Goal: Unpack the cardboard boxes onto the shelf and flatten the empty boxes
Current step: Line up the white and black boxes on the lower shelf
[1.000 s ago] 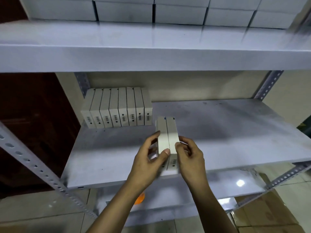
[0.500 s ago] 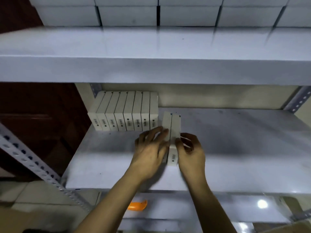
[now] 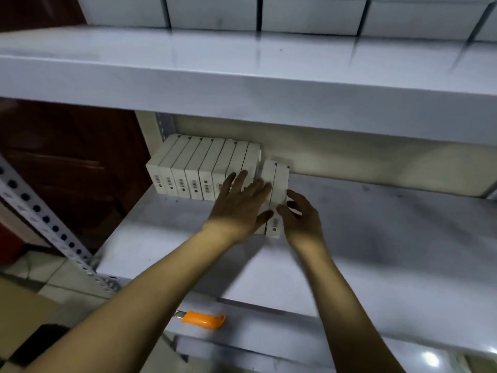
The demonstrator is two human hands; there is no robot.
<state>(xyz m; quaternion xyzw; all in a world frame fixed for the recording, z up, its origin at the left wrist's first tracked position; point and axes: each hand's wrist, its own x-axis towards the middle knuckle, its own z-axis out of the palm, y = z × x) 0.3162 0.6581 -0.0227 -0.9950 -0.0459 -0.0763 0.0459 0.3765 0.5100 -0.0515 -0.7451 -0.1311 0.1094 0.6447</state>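
Two slim white product boxes [image 3: 278, 184] stand side by side on the middle shelf [image 3: 376, 238], just right of a row of several matching white boxes [image 3: 199, 170] at the shelf's back left. My left hand [image 3: 239, 205] lies over the pair's left side with fingers stretched out, its thumb at their front end. My right hand [image 3: 301, 219] is at the pair's right front corner, fingers loosely curled, thumb touching the box end near the barcode.
The upper shelf [image 3: 242, 76] overhangs closely and carries a row of larger white boxes [image 3: 309, 14]. An orange-handled utility knife [image 3: 204, 320] lies on the lower shelf. A perforated steel upright [image 3: 40, 219] runs at the left. Brown cardboard [image 3: 21, 305] shows at bottom left.
Both hands have pushed the two boxes back and leftward along the shelf, from near its front edge to beside the standing row. My left fingers have straightened out.
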